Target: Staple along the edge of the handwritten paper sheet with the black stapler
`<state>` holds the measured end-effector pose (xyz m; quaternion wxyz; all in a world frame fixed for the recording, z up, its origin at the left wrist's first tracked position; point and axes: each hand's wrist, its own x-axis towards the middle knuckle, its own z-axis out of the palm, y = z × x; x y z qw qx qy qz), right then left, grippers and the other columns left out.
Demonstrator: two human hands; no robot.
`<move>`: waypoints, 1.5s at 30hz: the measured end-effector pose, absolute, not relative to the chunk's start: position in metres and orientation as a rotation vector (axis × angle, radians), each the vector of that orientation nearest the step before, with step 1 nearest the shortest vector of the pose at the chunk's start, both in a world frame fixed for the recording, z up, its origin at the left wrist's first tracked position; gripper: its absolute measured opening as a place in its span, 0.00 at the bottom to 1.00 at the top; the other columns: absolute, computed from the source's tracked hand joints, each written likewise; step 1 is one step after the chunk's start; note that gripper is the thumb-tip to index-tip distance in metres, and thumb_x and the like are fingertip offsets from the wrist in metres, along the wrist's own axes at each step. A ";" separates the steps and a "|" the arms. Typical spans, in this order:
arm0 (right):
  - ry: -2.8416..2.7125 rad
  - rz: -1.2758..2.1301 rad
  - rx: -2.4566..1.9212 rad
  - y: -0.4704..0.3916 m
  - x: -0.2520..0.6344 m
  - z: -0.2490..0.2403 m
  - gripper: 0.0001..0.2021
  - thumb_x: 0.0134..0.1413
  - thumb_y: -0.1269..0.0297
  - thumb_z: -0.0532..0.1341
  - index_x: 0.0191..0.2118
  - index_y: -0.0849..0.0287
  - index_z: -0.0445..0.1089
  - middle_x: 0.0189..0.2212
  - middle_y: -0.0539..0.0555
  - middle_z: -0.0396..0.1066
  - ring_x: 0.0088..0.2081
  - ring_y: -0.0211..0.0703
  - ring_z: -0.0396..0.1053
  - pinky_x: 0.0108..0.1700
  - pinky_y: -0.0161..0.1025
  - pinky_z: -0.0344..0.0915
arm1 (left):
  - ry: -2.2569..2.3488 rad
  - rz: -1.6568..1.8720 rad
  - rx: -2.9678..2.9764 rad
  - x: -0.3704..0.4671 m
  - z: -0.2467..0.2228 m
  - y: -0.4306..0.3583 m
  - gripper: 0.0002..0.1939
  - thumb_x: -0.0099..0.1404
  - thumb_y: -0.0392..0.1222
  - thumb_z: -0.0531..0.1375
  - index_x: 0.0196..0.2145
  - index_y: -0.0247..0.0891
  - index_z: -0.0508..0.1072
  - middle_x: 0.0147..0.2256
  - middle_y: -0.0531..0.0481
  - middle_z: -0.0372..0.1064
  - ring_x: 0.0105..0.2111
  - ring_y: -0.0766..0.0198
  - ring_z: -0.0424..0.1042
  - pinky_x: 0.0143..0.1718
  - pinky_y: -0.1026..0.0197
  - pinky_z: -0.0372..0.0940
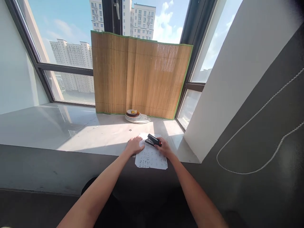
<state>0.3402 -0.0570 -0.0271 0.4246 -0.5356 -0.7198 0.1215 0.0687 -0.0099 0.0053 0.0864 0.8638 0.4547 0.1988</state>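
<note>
A sheet of printed paper (151,156) lies on the front edge of a pale stone windowsill (78,129), its near end overhanging the dark ledge below. The left hand (134,145) rests palm-down on the sheet's upper left corner, at about ten o'clock from the paper's middle, fingers spread flat and gripping nothing. The right hand (164,148) sits at roughly two o'clock, fingers curled around the rear of a black stapler (153,140) with a red end, whose nose points toward eleven o'clock over the sheet's top edge. Farther back, at twelve o'clock, a small stack of plates (137,117) stands against a bamboo mat (140,76) propped upright before the window. A beaded cord (258,139) loops on the wall at three o'clock.
</note>
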 end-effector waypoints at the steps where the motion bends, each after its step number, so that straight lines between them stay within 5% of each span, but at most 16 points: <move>1: -1.780 0.299 -1.341 -0.055 0.341 -0.028 0.18 0.56 0.62 0.67 0.52 0.55 0.74 0.45 0.56 0.78 0.45 0.52 0.75 0.51 0.50 0.72 | 1.358 0.595 2.572 0.069 0.006 -0.011 0.20 0.69 0.49 0.65 0.56 0.42 0.77 0.62 0.39 0.73 0.63 0.42 0.70 0.66 0.43 0.60; 9: -1.802 0.007 -1.289 -0.059 0.333 -0.026 0.24 0.63 0.71 0.61 0.63 0.55 0.70 0.59 0.62 0.74 0.61 0.58 0.70 0.61 0.56 0.70 | 1.417 0.549 2.569 0.065 0.008 -0.010 0.21 0.72 0.49 0.63 0.59 0.40 0.77 0.66 0.35 0.70 0.67 0.40 0.67 0.68 0.39 0.58; 13: -1.645 -0.235 -1.474 -0.069 0.331 -0.019 0.16 0.67 0.73 0.55 0.55 0.56 0.73 0.49 0.63 0.74 0.53 0.58 0.71 0.52 0.51 0.73 | 1.365 0.547 2.568 0.063 0.004 -0.004 0.22 0.71 0.49 0.64 0.59 0.39 0.77 0.66 0.34 0.70 0.67 0.41 0.67 0.68 0.40 0.58; 18: -1.680 -0.176 -1.504 -0.070 0.335 -0.016 0.16 0.61 0.79 0.54 0.45 0.56 0.75 0.42 0.58 0.73 0.48 0.52 0.72 0.47 0.44 0.70 | 1.329 0.630 2.513 0.060 -0.008 0.007 0.18 0.71 0.46 0.61 0.55 0.38 0.79 0.62 0.35 0.73 0.64 0.43 0.70 0.68 0.42 0.59; 24: -1.684 -0.149 -1.677 -0.075 0.330 -0.011 0.13 0.61 0.79 0.55 0.41 0.56 0.73 0.43 0.57 0.72 0.48 0.49 0.70 0.43 0.39 0.65 | 1.314 0.865 2.216 0.059 -0.016 0.019 0.19 0.75 0.42 0.50 0.45 0.39 0.82 0.54 0.40 0.79 0.54 0.50 0.76 0.59 0.51 0.67; 31: -1.712 -0.190 -1.735 -0.077 0.327 -0.010 0.13 0.62 0.80 0.55 0.39 0.55 0.72 0.43 0.59 0.71 0.49 0.52 0.68 0.40 0.40 0.64 | 1.380 0.984 2.006 0.055 -0.013 0.023 0.25 0.78 0.43 0.43 0.49 0.37 0.79 0.55 0.38 0.79 0.56 0.51 0.76 0.58 0.52 0.68; 35: -1.698 -0.178 -1.552 -0.072 0.330 -0.012 0.13 0.65 0.75 0.54 0.45 0.54 0.73 0.44 0.60 0.71 0.49 0.55 0.68 0.46 0.45 0.69 | 1.398 0.982 1.995 0.053 -0.011 0.022 0.24 0.78 0.43 0.43 0.47 0.37 0.79 0.53 0.38 0.80 0.56 0.50 0.76 0.58 0.51 0.68; 40: -1.826 0.103 -1.282 -0.060 0.334 -0.016 0.20 0.64 0.60 0.62 0.60 0.53 0.69 0.57 0.61 0.73 0.57 0.55 0.71 0.57 0.51 0.71 | 1.362 0.956 2.049 0.055 -0.010 0.016 0.22 0.78 0.42 0.45 0.44 0.39 0.79 0.51 0.40 0.80 0.53 0.51 0.76 0.57 0.52 0.68; 45: -1.837 0.287 -1.318 -0.056 0.339 -0.019 0.15 0.54 0.58 0.65 0.47 0.54 0.69 0.48 0.56 0.76 0.49 0.52 0.73 0.52 0.49 0.71 | 1.358 0.831 2.186 0.060 -0.009 0.003 0.17 0.76 0.41 0.48 0.41 0.38 0.77 0.46 0.37 0.77 0.45 0.50 0.74 0.48 0.52 0.68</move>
